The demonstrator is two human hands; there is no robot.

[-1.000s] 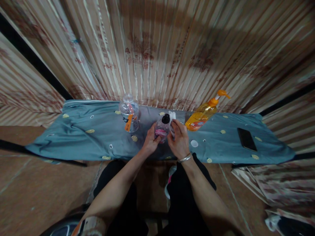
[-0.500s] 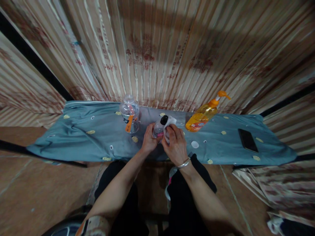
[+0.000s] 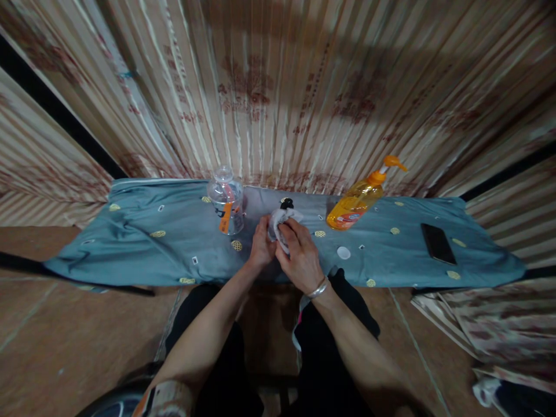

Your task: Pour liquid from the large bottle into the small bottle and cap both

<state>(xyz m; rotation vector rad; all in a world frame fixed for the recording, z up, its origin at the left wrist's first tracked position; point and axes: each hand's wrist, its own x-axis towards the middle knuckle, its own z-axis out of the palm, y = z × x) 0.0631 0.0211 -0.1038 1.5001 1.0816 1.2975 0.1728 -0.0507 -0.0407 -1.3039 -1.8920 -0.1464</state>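
My left hand (image 3: 262,242) is closed around the side of a small clear bottle with a black cap (image 3: 286,203). The bottle's body is mostly hidden behind my fingers and a white cloth (image 3: 282,216). With bent fingers, my right hand (image 3: 300,255) presses that cloth against the bottle. Left of my hands a larger clear plastic bottle (image 3: 226,202), uncapped and with an orange label, stands upright. On the right is a pump bottle of orange liquid (image 3: 357,201).
A blue-green patterned cloth (image 3: 174,260) covers the narrow table. A white round disc (image 3: 343,253) lies right of my hands, and a dark phone (image 3: 438,243) farther right. Behind the table hangs a striped curtain (image 3: 269,92). Black frame bars slant at both sides.
My right hand has moved slightly left and wrapped the white cloth over the small bottle's upper part. More of that bottle is covered now.
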